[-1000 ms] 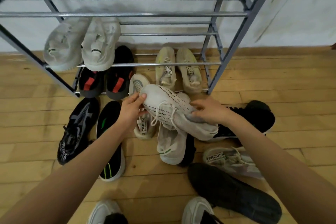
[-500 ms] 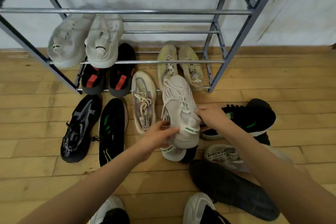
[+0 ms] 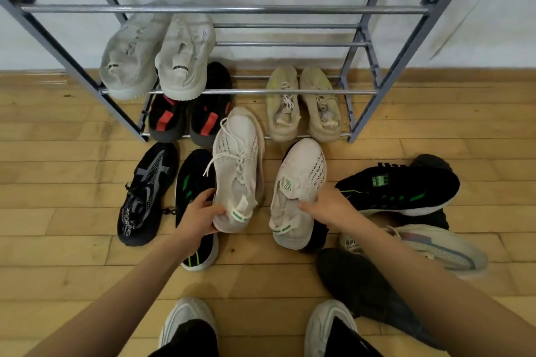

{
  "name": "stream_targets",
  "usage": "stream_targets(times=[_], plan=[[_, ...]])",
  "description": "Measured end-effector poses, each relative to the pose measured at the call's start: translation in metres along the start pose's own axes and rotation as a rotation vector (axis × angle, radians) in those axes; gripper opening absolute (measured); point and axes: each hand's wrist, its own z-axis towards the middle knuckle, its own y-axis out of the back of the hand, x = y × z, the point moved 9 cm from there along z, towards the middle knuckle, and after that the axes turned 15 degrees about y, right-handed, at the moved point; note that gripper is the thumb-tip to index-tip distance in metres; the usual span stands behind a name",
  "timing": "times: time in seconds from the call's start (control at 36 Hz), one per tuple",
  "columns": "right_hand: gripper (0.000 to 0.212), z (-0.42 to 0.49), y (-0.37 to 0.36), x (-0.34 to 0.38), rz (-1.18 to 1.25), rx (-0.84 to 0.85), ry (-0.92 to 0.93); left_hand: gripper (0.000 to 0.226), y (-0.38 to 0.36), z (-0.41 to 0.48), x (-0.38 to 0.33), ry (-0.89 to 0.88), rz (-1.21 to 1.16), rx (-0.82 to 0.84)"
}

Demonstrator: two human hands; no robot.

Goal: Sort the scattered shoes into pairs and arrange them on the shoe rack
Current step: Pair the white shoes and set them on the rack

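Reaching forward on bare forearms, both grips hold one matching pair of white knit sneakers, toes toward the rack. The left grip [image 3: 200, 216] curls round the heel of the left white sneaker [image 3: 237, 165], thumb beside its green-marked pull tab. The right grip [image 3: 326, 206] clasps the right white sneaker [image 3: 301, 182] at its outer side, thumb at the collar opening. Whether either sole is clear of the floor is unclear.

Nearest on the wooden floor [image 3: 58, 159] are the person's own pale shoes [image 3: 188, 324]. Farther out lie a plain black shoe [image 3: 362, 284], a pale striped sneaker [image 3: 435, 249], a black sneaker with green marks [image 3: 400, 188], a second black-and-green sneaker [image 3: 194, 177] partly under the left grip, and a black-and-grey sneaker [image 3: 148, 191].

Beyond stands the metal shoe rack [image 3: 359, 113]. Its bottom tier holds a black-and-red pair [image 3: 188, 122] and a beige pair [image 3: 301, 107], with a white pair [image 3: 159, 58] one tier up. A white wall [image 3: 478, 38] is behind.
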Motion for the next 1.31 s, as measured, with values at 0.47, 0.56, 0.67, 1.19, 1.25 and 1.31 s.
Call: stream_targets(times=[0.47, 0.56, 0.67, 1.19, 1.25, 1.31], plan=[[0.040, -0.018, -0.028, -0.038, 0.439, -0.099, -0.227, 0.080, -0.004, 0.003, 0.018, 0.116, -0.033, 0.131], [0.048, -0.020, -0.013, -0.035, 0.429, -0.090, -0.195, 0.077, -0.007, -0.003, 0.017, 0.104, -0.036, 0.158], [0.058, -0.027, -0.006, -0.033, 0.693, 0.002, -0.265, 0.076, -0.007, -0.012, 0.012, 0.089, -0.015, 0.182], [0.028, -0.065, 0.063, -0.014, 0.689, -0.452, 0.246, 0.066, -0.025, -0.056, -0.041, -0.253, -0.031, 0.181], [0.031, -0.060, 0.084, 0.000, 0.728, -0.501, 0.284, 0.061, -0.032, -0.062, -0.062, -0.276, -0.053, 0.203], [0.033, -0.052, 0.107, 0.015, 0.747, -0.536, 0.306, 0.054, -0.036, -0.067, -0.085, -0.291, -0.072, 0.178]])
